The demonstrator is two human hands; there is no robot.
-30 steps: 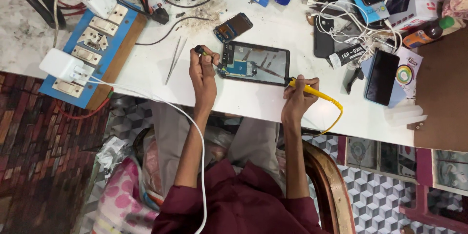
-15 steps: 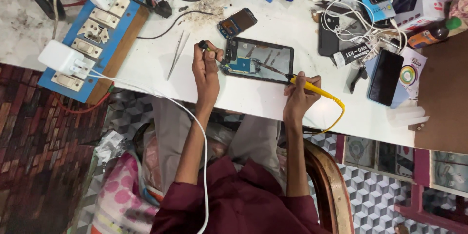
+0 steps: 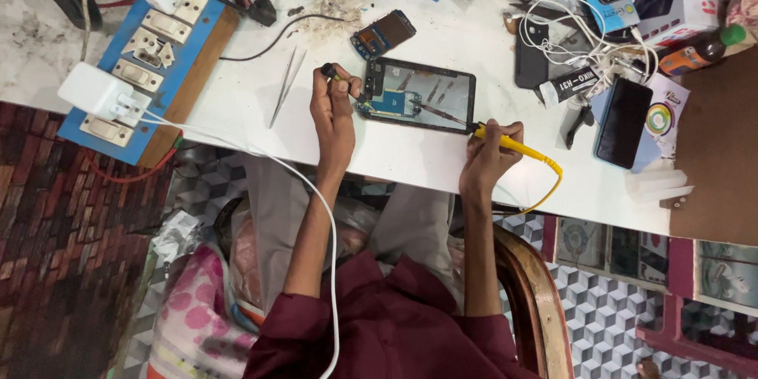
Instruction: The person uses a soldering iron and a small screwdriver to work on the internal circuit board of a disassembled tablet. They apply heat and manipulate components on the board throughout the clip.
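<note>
**Open tablet under two tools: hazards at the board**

Your left hand (image 3: 333,106) is closed around a slim dark-handled probe tool (image 3: 338,77), its tip meeting the left edge of the opened black tablet with its exposed blue circuit board (image 3: 418,95), which lies flat on the white desk (image 3: 237,103) at the centre of view. Your right hand (image 3: 488,154) is clamped on a yellow-handled soldering iron with a yellow cord (image 3: 513,144), its dark tip reaching in from 4 o'clock toward the board. The two hands are well apart, one at each end of the tablet.

Likely hazards, as judged from this layout:
- The tablet looks unclamped; pressure from either tool could slide it and drag the iron tip across neighbouring parts.
- The yellow cord loops off the desk edge at 4 o'clock; a snag on your knee or the chair could jerk the tip.
- The white charger cable (image 3: 316,213) runs beside your left forearm and could catch it.
- Steel tweezers (image 3: 284,87) at 9 o'clock of the tablet and a small loose phone screen (image 3: 384,33) at 12 o'clock sit within elbow sweep.
</note>
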